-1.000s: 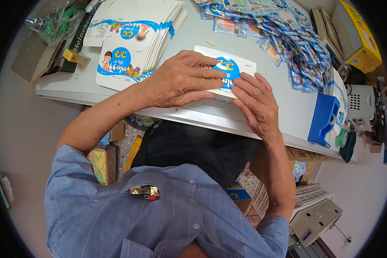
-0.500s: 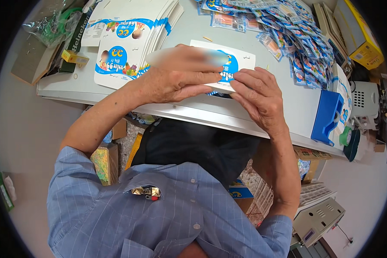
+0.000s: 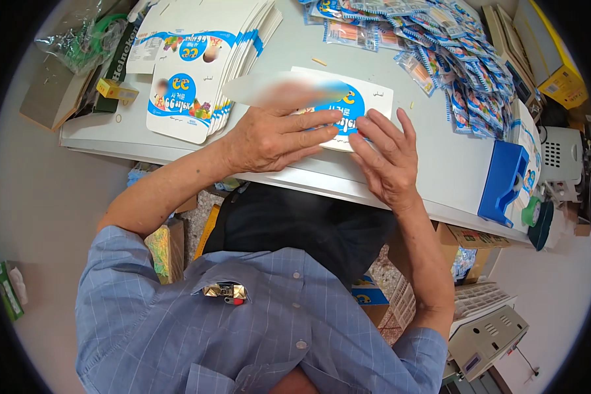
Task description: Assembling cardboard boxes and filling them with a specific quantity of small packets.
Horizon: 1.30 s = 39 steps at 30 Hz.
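Observation:
A white and blue printed carton (image 3: 348, 108) lies on the table in front of me, its near edge toward my body. My left hand (image 3: 272, 136) is at its left part, fingers stretched out across the printed face, some of it smeared by a blur. My right hand (image 3: 391, 157) is at the right near corner. Its index and middle fingertips touch the carton while the other fingers are raised and spread. Neither hand is wrapped round the carton.
Flat printed cartons (image 3: 184, 98) are stacked at the left. A big heap of small blue-edged packets (image 3: 440, 49) covers the far right of the table. A blue tape dispenser (image 3: 503, 180) stands at the right edge, a small yellow box (image 3: 117, 90) at the left.
The carton has tilted down, showing more of its printed face. The right hand's fingers have loosened and spread; the left fingers have shifted slightly lower.

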Each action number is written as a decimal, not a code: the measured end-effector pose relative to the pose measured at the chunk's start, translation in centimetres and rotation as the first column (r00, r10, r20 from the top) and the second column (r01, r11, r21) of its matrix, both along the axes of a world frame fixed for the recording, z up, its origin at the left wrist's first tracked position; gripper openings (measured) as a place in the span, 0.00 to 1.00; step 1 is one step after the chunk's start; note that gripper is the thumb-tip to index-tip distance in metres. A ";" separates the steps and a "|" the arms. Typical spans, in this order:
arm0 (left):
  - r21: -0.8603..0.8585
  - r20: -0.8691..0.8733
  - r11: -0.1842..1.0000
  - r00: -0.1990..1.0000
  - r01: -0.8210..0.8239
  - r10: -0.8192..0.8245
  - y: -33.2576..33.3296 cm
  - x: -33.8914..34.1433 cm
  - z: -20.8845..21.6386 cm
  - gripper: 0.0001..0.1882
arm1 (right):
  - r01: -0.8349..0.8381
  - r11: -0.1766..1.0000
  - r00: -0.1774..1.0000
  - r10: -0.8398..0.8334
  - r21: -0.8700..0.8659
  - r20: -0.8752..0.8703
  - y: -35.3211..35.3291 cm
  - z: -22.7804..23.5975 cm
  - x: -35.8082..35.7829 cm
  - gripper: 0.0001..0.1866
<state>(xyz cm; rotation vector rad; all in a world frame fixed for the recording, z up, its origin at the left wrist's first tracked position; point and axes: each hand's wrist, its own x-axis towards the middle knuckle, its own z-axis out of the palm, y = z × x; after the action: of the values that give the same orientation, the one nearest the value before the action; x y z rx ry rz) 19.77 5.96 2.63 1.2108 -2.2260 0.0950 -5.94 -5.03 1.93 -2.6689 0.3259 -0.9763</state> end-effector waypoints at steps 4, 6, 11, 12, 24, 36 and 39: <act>0.000 -0.082 1.000 0.997 -0.015 0.015 -0.5 -1.4 0.1 0.19 | 0.043 0.999 0.999 -0.044 0.017 0.025 0.3 -0.5 -1.2 0.19; -0.026 -0.087 0.994 0.991 -0.103 0.101 0.6 -1.1 -0.7 0.17 | 0.028 0.995 0.999 -0.030 0.098 0.018 1.2 0.5 0.1 0.18; 0.031 -0.155 0.994 0.982 -0.104 0.108 0.9 -1.6 0.2 0.15 | 0.582 0.807 0.792 -0.590 0.098 0.157 2.1 4.9 -8.4 0.17; 0.041 -0.165 0.994 0.981 -0.100 0.106 0.7 -1.8 0.1 0.15 | 0.753 0.647 0.620 -0.758 0.119 0.203 1.5 5.3 -12.0 0.16; 0.050 -0.175 0.994 0.979 -0.098 0.106 0.1 -2.0 -0.4 0.17 | 0.658 -0.044 0.418 -0.809 0.752 -0.413 -4.5 9.6 -30.3 0.21; 0.045 -0.169 0.993 0.979 -0.105 0.112 0.1 -2.0 -0.6 0.16 | -0.109 0.020 0.612 -0.786 0.994 0.083 -5.2 4.9 -35.3 0.07; 0.050 -0.165 0.992 0.978 -0.118 0.124 0.3 -2.0 -0.4 0.16 | -0.298 0.060 0.627 -0.741 0.953 0.242 -3.8 3.0 -36.4 0.07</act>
<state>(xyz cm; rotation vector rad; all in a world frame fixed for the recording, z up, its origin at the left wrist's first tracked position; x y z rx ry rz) 17.75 6.30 2.28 1.3251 -2.0176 -0.0031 -42.38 -8.81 4.97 -0.7198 0.9082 -1.1685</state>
